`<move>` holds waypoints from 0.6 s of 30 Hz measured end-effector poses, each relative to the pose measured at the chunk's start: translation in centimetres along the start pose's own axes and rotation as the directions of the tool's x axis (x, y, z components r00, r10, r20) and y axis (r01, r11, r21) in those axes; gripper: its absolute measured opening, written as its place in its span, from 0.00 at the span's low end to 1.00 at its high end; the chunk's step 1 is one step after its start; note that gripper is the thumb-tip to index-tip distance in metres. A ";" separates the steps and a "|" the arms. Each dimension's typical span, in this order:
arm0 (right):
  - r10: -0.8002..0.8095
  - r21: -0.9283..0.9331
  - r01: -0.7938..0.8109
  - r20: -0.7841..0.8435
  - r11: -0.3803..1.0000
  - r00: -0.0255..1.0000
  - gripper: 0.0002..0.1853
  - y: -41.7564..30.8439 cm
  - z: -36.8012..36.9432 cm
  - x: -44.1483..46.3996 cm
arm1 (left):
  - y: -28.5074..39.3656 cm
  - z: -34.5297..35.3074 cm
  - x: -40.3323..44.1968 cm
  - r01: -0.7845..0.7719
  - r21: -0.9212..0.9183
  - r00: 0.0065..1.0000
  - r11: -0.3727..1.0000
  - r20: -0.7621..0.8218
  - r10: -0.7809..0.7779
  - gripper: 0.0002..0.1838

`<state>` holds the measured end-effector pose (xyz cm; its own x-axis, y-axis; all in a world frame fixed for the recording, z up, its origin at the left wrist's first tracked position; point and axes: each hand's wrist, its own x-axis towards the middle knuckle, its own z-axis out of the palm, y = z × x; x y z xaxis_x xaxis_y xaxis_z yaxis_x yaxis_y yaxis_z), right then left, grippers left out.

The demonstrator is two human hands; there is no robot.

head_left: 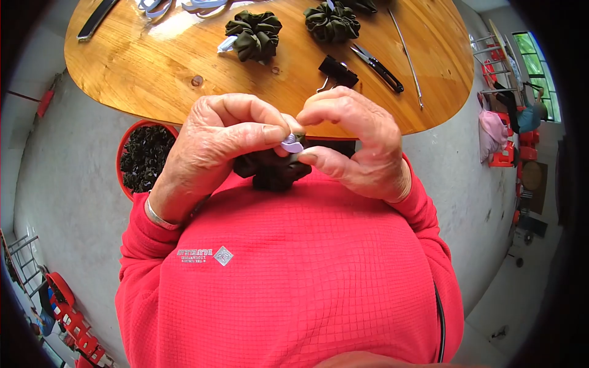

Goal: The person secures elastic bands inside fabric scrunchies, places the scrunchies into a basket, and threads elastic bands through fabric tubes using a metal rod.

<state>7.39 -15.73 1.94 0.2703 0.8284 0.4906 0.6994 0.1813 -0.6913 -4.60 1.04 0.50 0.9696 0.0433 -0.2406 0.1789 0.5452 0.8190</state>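
Here, just in front of the red top [294, 270], a dark scrunchie [274, 176] hangs below both hands. The left hand [215, 132] pinches a pale band [293, 147] between thumb and forefinger; the right hand [371, 144] has its thumb at the band's end, forefinger apart, hidden fingers' grip impossible to tell. Beyond, the table [153, 73] bears a clip [339, 71], snips [380, 69], a rod [406, 58] and scrunchies [253, 37].
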 end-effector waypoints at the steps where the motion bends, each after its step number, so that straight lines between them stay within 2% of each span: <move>1: 0.047 0.018 -0.047 0.019 0.999 0.999 0.13 -0.1 0.1 -0.2 | 0.0 0.0 -0.1 -0.004 0.010 1.000 1.000 0.002 0.004 0.05; 5: 0.117 0.029 -0.118 0.028 0.993 0.993 0.14 -0.1 0.5 -0.7 | -0.2 -0.2 0.0 0.012 0.025 1.000 1.000 0.028 -0.013 0.04; 8: 0.128 -0.008 -0.128 0.011 0.992 0.992 0.13 -0.5 0.7 -0.8 | -0.3 0.1 -0.1 -0.058 0.030 0.998 0.998 0.024 0.057 0.04; 11: 0.158 -0.035 -0.157 0.012 0.987 0.987 0.11 -0.4 0.8 -1.1 | 0.2 0.1 -0.3 0.004 0.203 1.000 0.979 0.009 -0.006 0.03; 15: 0.118 -0.048 -0.115 0.060 0.992 0.991 0.10 0.1 0.6 -1.1 | 0.2 0.4 -0.3 -0.082 0.255 0.996 0.964 0.052 0.071 0.03; 18: 0.191 0.016 -0.194 0.093 0.981 0.977 0.09 0.0 0.7 -0.8 | 0.4 0.4 -0.3 -0.115 0.252 0.993 0.961 0.058 0.104 0.03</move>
<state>6.72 -15.97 1.14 0.3363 0.8934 0.2979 0.6231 0.0260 -0.7817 -4.76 0.88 1.13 0.9909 0.0513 -0.1241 0.1025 0.3084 0.9457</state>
